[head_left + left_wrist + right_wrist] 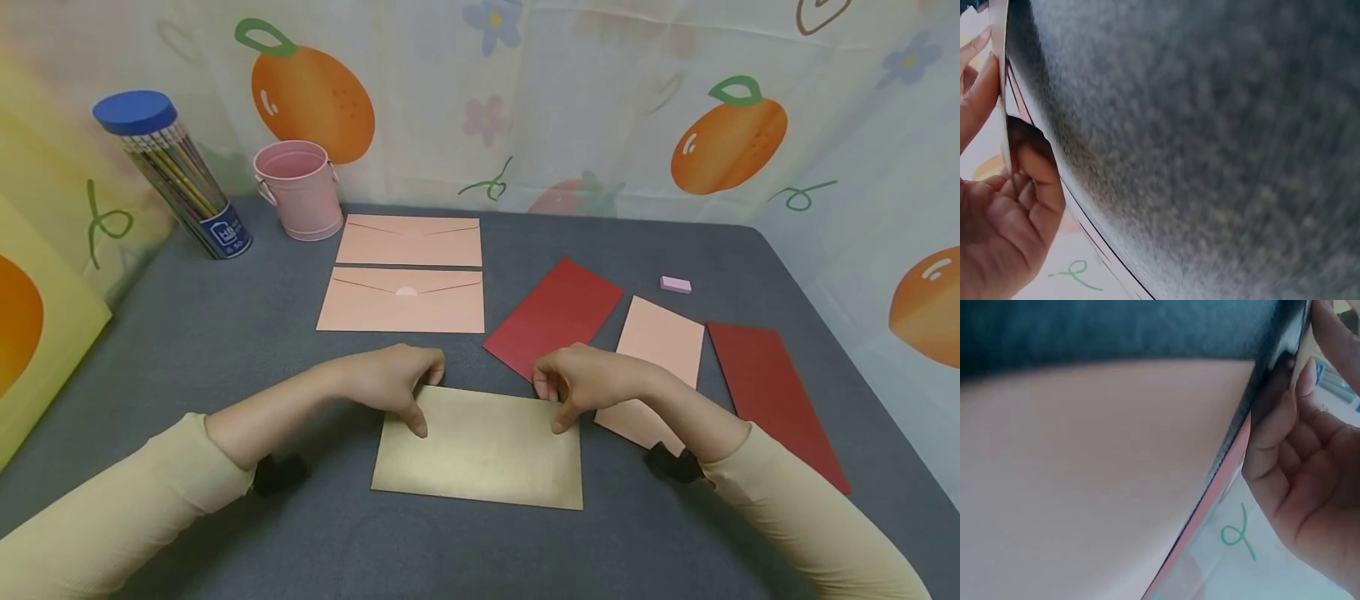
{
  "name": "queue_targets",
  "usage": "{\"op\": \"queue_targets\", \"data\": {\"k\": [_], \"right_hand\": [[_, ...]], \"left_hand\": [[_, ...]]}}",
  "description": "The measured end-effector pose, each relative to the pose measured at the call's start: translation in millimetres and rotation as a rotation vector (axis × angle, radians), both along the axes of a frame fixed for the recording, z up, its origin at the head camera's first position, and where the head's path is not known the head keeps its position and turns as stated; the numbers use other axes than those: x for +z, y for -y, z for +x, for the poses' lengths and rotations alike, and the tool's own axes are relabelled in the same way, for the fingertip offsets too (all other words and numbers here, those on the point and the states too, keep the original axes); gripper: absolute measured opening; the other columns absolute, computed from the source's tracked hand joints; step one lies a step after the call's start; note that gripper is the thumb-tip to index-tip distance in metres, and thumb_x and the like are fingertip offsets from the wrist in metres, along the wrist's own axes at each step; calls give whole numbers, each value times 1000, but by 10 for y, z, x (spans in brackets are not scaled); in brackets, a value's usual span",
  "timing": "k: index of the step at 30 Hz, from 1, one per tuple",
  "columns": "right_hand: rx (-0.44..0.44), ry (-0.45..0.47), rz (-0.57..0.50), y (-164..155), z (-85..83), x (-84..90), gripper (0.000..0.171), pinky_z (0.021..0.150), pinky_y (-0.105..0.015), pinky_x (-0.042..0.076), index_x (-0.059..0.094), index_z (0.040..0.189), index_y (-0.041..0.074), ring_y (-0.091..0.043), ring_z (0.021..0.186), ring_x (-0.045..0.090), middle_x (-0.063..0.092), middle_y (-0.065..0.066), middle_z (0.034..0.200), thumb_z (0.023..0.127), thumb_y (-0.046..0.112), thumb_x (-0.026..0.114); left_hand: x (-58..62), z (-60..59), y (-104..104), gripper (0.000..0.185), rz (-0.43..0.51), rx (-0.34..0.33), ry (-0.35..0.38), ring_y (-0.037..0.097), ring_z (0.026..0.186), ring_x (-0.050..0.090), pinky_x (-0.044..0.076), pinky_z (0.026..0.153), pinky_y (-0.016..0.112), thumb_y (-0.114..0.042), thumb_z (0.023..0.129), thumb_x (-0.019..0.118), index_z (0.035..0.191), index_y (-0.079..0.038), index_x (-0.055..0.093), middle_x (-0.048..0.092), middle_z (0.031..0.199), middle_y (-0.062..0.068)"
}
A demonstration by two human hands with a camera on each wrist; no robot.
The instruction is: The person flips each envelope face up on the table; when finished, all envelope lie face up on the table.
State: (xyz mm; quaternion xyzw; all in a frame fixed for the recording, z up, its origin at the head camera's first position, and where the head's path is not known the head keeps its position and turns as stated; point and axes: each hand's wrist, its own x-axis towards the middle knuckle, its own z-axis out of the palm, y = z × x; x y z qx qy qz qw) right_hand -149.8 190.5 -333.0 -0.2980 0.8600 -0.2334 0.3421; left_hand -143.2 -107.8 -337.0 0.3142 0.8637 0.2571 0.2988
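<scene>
A gold envelope [480, 454], its plain face up with no flap visible, lies low over the table in front of me. My left hand [401, 379] pinches its top edge near the left corner, thumb on the face and fingers curled behind. Near the top right corner my right hand [588, 379] pinches the same edge in the same manner. In the left wrist view the envelope [1004, 81] appears edge-on between thumb and fingers. The right wrist view also shows the right hand's curled fingers [1269, 440] behind the edge.
Two pink envelopes [408, 300] lie flaps up behind the left hand. Red envelopes [558, 312] [776, 400] and a plain pink envelope [663, 346] lie right. An eraser [675, 285] sits beyond. A pink bucket [303, 196] and a pencil tub [176, 175] stand at back left.
</scene>
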Motion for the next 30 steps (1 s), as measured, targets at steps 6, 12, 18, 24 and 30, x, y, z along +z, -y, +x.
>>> {"op": "queue_targets", "data": {"k": [6, 12, 18, 24, 30], "right_hand": [[-10, 143, -61, -68, -29, 46, 28, 61, -24, 47, 56, 94, 11, -11, 67, 55, 60, 1, 72, 79, 7, 79], [-23, 247, -153, -177, -118, 116, 15, 65, -38, 60, 61, 99, 7, -13, 68, 59, 58, 0, 74, 88, 8, 71], [-91, 259, -195, -291, -241, 161, 19, 69, -37, 61, 59, 104, 5, -12, 68, 58, 54, 0, 77, 91, 13, 70], [-172, 239, -233, -377, -332, 223, 23, 73, -38, 61, 60, 110, 7, -18, 71, 64, 58, -1, 82, 92, 19, 69], [-252, 218, -264, -432, -395, 265, 22, 76, -38, 61, 59, 108, 6, -17, 78, 65, 61, -1, 86, 93, 20, 68]], "left_hand": [[21, -127, 56, 46, 131, 23, 140, 10, 67, 42, 34, 61, 22, -11, 71, 87, 88, -7, 45, 42, 70, -4], [42, -273, 148, 43, 224, 124, 246, 10, 67, 48, 37, 62, 23, -13, 73, 86, 90, -8, 47, 49, 72, -5], [63, -385, 237, 34, 285, 245, 264, 8, 66, 54, 47, 65, 26, -19, 80, 82, 98, -6, 56, 59, 71, -7], [83, -448, 332, 22, 389, 338, 349, 6, 77, 65, 56, 74, 27, -16, 87, 74, 97, -6, 57, 71, 82, -7], [72, -475, 420, 19, 457, 391, 372, 6, 81, 65, 57, 77, 25, -11, 90, 70, 101, -1, 59, 70, 86, -7]]}}
